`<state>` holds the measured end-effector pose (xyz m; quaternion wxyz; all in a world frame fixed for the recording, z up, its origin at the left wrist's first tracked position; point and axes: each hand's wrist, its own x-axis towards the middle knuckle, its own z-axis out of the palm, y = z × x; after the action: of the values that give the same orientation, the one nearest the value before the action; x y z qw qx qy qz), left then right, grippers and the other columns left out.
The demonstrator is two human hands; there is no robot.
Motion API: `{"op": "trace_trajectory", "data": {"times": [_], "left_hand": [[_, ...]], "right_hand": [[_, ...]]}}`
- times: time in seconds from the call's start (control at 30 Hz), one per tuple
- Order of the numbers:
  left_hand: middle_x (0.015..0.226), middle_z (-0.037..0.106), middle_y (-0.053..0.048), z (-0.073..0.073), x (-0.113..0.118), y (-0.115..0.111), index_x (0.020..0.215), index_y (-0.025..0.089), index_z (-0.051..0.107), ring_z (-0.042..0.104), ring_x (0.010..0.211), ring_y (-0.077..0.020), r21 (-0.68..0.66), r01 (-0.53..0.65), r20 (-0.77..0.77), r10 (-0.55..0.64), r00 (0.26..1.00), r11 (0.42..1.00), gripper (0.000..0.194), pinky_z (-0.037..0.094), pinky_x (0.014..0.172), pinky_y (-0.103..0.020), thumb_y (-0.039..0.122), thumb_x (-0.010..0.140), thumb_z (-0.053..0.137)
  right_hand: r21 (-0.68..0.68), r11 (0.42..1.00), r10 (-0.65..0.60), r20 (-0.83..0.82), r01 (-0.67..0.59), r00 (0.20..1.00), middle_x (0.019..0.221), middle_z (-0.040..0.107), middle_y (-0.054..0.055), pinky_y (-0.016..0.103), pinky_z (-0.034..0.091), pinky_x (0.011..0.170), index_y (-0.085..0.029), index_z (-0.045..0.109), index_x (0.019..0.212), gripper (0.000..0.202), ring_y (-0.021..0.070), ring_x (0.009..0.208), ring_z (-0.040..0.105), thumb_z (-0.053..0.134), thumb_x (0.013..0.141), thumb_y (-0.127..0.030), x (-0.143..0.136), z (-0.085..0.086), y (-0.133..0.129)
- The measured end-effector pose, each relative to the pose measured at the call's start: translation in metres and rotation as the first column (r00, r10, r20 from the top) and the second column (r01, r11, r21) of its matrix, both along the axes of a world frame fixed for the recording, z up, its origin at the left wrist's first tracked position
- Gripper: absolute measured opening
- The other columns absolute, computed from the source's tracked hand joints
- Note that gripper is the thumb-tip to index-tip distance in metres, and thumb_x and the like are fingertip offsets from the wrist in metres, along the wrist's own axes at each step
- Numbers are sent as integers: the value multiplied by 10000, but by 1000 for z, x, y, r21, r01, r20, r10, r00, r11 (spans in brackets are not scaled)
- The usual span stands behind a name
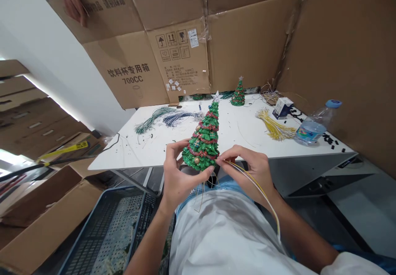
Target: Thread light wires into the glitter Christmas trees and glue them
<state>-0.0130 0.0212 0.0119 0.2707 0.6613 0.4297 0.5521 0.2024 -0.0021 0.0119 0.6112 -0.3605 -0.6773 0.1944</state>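
Left hand (179, 178) gripping green tree (202, 141) (star-topped), right hand (252, 169) pinching yellow and white wires (262, 193)

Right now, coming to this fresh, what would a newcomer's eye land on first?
Most likely the glittery green Christmas tree at centre, held in the left hand, with the right hand pinching yellow and white wires beside its base. Next, the tall cardboard wall behind the white table.

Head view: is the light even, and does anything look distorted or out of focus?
Head view: uneven light, with white glare beside the stacked boxes at left; wide-lens distortion seems to tilt the bottle outward; the held tree looks fairly sharp.
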Motion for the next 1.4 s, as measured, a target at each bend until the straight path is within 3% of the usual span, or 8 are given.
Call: {"op": "trace_trajectory", "data": {"times": [0.13,0.23,0.4,0.53,0.73,0.97,1.2,1.4], "left_hand": [[1413,702,-95,10,3,7,1298,286,592,710,1332,-308,24,24,-40,-23,999,999,773,649,1026,-442,398,678,1041],[1425,692,-84,25,8,21,1285,296,592,697,1353,-306,102,92,-88,-83,993,991,791,643,1033,-435,373,648,1055],[1388,710,-89,54,25,59,1233,284,582,718,1286,-305,193,262,-292,-200,935,946,774,652,985,-422,373,623,1052],[1335,730,-82,64,42,94,1205,277,586,729,1242,-298,175,363,-362,-283,888,915,758,643,972,-415,401,622,1054],[1278,740,-80,50,68,126,1194,270,611,739,1185,-294,123,363,-295,-315,902,924,748,640,929,-412,450,621,1056],[1287,719,-73,18,75,116,1181,267,607,724,1204,-267,78,244,-48,-241,969,967,772,649,878,-363,450,594,1073],[1253,713,-66,20,74,99,1167,271,587,727,1218,-272,61,207,58,-211,976,976,751,651,887,-362,444,606,1055],[1239,717,-63,17,84,95,1178,275,594,729,1196,-272,55,222,68,-225,972,974,766,646,845,-349,436,597,1066]], "right_hand": [[-112,990,66,-140,-82,988,864,860,17,328,642,757,-260,829,882,133,200,808,809,829,931,-136,2,2,-1],[-154,984,39,-281,-86,959,834,851,14,321,649,757,-263,839,839,128,201,797,805,896,871,-153,6,4,4],[-139,990,-75,-333,30,940,830,836,31,343,639,752,-263,866,812,116,211,800,774,937,823,-172,19,2,20],[-225,969,-185,-402,99,897,810,826,17,327,639,731,-265,878,815,115,198,766,768,984,781,-239,28,-5,38],[-191,965,-251,-457,182,853,941,829,35,356,666,823,-269,895,901,93,219,914,788,946,824,-280,33,-20,62],[-159,977,-193,-387,140,902,1022,777,44,333,636,830,-296,915,988,91,203,979,748,868,916,-263,35,-13,55],[-35,979,-203,-250,201,947,1008,789,49,380,643,834,-312,901,1142,201,213,927,750,774,1000,-250,27,-2,39],[-140,964,-265,-389,228,882,907,803,26,343,667,765,-247,794,989,142,190,789,765,883,913,-327,33,-4,40]]}}
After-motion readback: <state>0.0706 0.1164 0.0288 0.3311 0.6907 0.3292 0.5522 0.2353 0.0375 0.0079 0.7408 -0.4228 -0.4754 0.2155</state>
